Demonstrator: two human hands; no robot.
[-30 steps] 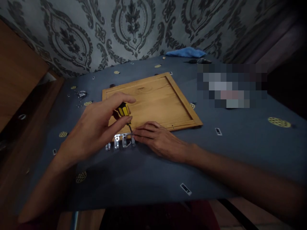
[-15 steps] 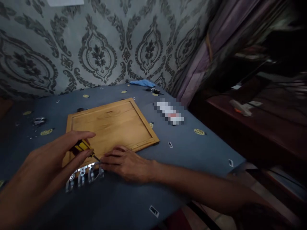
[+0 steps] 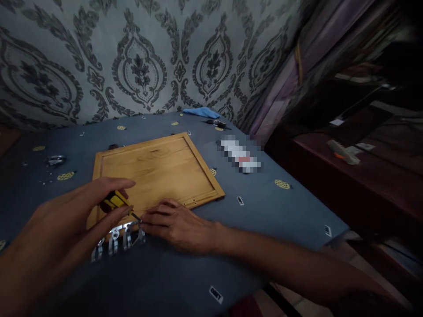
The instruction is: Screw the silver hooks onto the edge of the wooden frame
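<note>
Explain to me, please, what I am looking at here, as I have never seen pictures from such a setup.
Of course. There is no machine here: a person works with two bare hands, and every picture comes from one camera worn on the head, looking forward and down.

The left hand holds a screwdriver with a yellow and black handle. Its tip points at the end of a shiny metal hook rail by the near edge of a framed wooden panel. The right hand rests at that edge, fingertips beside the tip; whether they grip anything is hidden.

The panel lies on a blue patterned tablecloth. Also there are small metal pieces, a blue cloth and a pixelated object.
</note>
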